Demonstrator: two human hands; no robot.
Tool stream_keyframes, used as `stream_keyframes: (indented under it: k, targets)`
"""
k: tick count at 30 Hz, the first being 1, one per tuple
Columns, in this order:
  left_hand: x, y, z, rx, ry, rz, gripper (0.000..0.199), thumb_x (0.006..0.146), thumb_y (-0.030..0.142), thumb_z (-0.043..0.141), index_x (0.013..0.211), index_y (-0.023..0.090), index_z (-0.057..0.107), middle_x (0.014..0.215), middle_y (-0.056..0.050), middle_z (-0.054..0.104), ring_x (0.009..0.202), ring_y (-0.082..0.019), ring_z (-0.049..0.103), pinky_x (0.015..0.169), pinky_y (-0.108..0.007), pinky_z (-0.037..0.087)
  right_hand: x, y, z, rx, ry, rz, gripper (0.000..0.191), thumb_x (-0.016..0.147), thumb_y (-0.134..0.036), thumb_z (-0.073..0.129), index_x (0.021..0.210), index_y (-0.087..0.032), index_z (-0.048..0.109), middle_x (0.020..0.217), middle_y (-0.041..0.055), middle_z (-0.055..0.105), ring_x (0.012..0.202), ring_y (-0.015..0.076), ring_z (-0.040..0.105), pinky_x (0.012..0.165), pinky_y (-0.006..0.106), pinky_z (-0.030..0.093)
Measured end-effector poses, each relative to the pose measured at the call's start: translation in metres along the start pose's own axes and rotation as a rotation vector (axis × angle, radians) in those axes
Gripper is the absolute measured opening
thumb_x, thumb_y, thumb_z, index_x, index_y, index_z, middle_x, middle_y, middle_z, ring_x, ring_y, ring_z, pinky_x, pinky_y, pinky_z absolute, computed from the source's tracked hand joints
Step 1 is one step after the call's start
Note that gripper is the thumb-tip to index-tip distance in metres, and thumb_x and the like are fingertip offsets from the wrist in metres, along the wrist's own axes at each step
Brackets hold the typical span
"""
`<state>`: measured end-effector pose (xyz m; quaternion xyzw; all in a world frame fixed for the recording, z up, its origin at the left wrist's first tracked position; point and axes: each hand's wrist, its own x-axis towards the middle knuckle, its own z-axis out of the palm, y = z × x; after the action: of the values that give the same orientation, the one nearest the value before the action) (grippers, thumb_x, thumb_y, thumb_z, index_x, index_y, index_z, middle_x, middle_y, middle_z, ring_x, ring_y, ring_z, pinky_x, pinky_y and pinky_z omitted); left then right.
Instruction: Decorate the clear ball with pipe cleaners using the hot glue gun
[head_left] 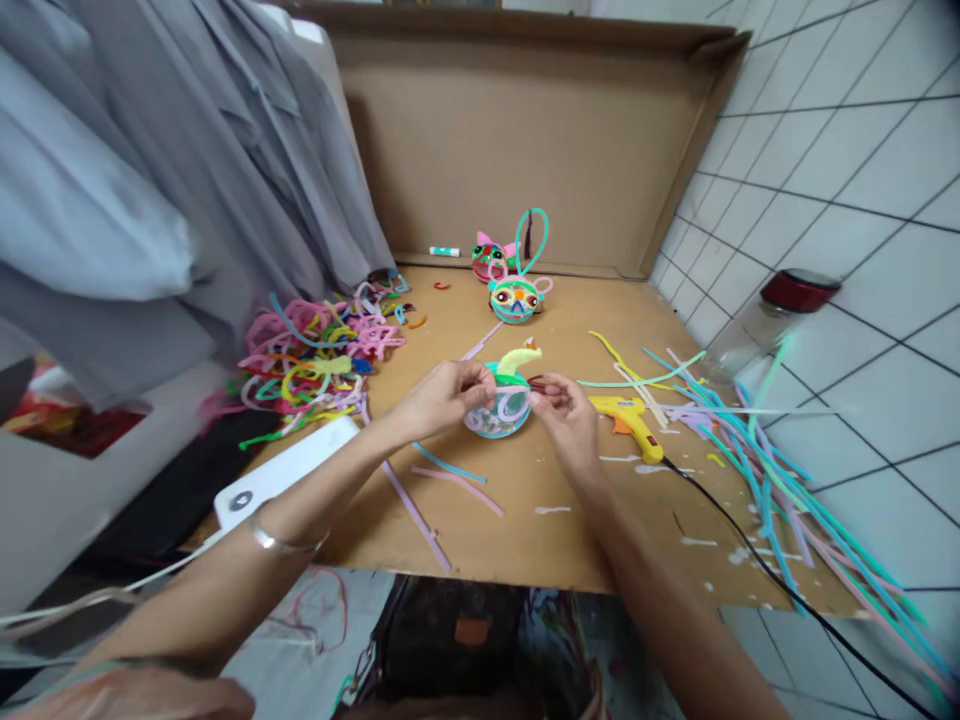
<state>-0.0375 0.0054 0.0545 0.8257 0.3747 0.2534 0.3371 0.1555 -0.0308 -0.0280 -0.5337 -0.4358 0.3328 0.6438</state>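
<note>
My left hand (459, 390) pinches one end of a short pale pink pipe cleaner (512, 390). The other end is between the fingertips of my right hand (564, 408). A thin dark reddish-brown item shows at my right fingers; its kind is unclear. Just behind and below the strip is a round clear craft piece (495, 422) with a teal rim and a lilac loop. A pale yellow curved piece (517, 357) rises from its top. Beside my right hand lies a yellow hot glue gun (636, 420), its black cord trailing right.
Two finished-looking animal faces (516, 298) stand at the back near a marker-like tube (445, 252). Tangled pipe cleaners (322, 350) heap at left by a white power strip (289, 470). Long pipe cleaners (765, 480) and a red-lidded jar (772, 320) lie right. Cardboard (525, 140) walls the back.
</note>
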Motion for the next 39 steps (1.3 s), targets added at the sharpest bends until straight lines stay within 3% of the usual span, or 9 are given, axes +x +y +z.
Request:
stream_keyframes:
  k: [4,7,12,16,19,23,29,34,39]
  targets:
    - [0.002,0.001,-0.003,0.045,-0.047,-0.008,0.027,0.085,0.039,0.052,0.075,0.016,0.061,0.066,-0.001,0.063,0.058,-0.012,0.052,0.058,-0.023,0.041,0.014,0.013,0.008,0.001,-0.193,0.087,0.085,0.048,-0.043,0.091,0.124,-0.017,0.063,0.13,0.015,0.064,0.119,0.0279,0.062,0.104,0.043,0.051]
    - [0.001,0.003,-0.006,0.123,-0.077,-0.048,0.028,0.084,0.04,0.05,0.077,0.015,0.062,0.068,-0.002,0.064,0.061,-0.013,0.054,0.061,-0.024,0.043,0.02,0.018,0.014,0.018,-0.336,0.095,0.079,0.052,-0.043,0.091,0.123,-0.019,0.065,0.124,0.0111,0.069,0.119,0.0285,0.063,0.105,0.045,0.051]
    - [-0.002,0.015,-0.013,0.397,-0.027,-0.107,0.028,0.085,0.036,0.049,0.085,0.015,0.067,0.073,-0.003,0.068,0.063,-0.015,0.057,0.068,-0.027,0.047,0.016,0.021,0.015,-0.054,-0.329,0.024,0.075,0.055,-0.039,0.091,0.124,-0.022,0.066,0.125,0.0094,0.07,0.124,0.0299,0.062,0.107,0.047,0.05]
    - [0.0,0.026,-0.02,0.545,0.068,0.016,0.027,0.085,0.036,0.051,0.084,0.016,0.069,0.115,-0.012,0.072,0.099,-0.023,0.067,0.095,-0.036,0.05,0.012,0.023,0.013,-0.11,-0.291,-0.012,0.075,0.058,-0.038,0.089,0.128,-0.024,0.065,0.13,0.0095,0.067,0.126,0.0298,0.06,0.11,0.049,0.049]
    - [0.002,0.03,-0.021,0.512,-0.015,0.035,0.026,0.084,0.035,0.052,0.081,0.017,0.07,0.135,-0.012,0.065,0.116,-0.026,0.065,0.105,-0.039,0.047,0.012,0.024,0.013,-0.121,-0.289,-0.03,0.078,0.058,-0.038,0.089,0.131,-0.026,0.062,0.133,0.0093,0.065,0.128,0.0296,0.059,0.111,0.049,0.048]
    - [0.006,0.03,-0.017,0.432,-0.141,0.016,0.025,0.083,0.034,0.053,0.08,0.016,0.07,0.116,-0.01,0.073,0.105,-0.022,0.069,0.094,-0.031,0.051,0.011,0.022,0.016,-0.121,-0.291,-0.018,0.086,0.054,-0.039,0.091,0.132,-0.022,0.06,0.137,0.0128,0.062,0.131,0.0313,0.057,0.112,0.05,0.046]
    - [0.012,0.03,-0.013,0.487,-0.126,-0.042,0.025,0.078,0.029,0.052,0.081,0.014,0.071,0.091,-0.006,0.075,0.071,-0.014,0.064,0.071,-0.025,0.047,0.011,0.021,0.02,-0.135,-0.27,-0.055,0.078,0.054,-0.036,0.09,0.127,-0.022,0.063,0.129,0.0109,0.065,0.124,0.0301,0.06,0.111,0.049,0.047]
    - [0.015,0.034,-0.008,0.572,-0.097,-0.109,0.026,0.075,0.028,0.055,0.084,0.013,0.074,0.082,-0.006,0.075,0.068,-0.015,0.062,0.066,-0.025,0.044,0.011,0.024,0.021,-0.125,-0.266,-0.063,0.08,0.052,-0.037,0.091,0.126,-0.022,0.064,0.128,0.0109,0.064,0.124,0.0301,0.06,0.11,0.048,0.047]
    - [0.015,0.035,-0.005,0.624,-0.06,-0.134,0.027,0.074,0.028,0.055,0.083,0.014,0.076,0.081,-0.005,0.075,0.067,-0.016,0.062,0.066,-0.025,0.044,0.013,0.026,0.016,-0.029,-0.344,-0.05,0.063,0.068,-0.045,0.083,0.125,-0.025,0.066,0.128,0.0096,0.066,0.125,0.029,0.059,0.11,0.048,0.047]
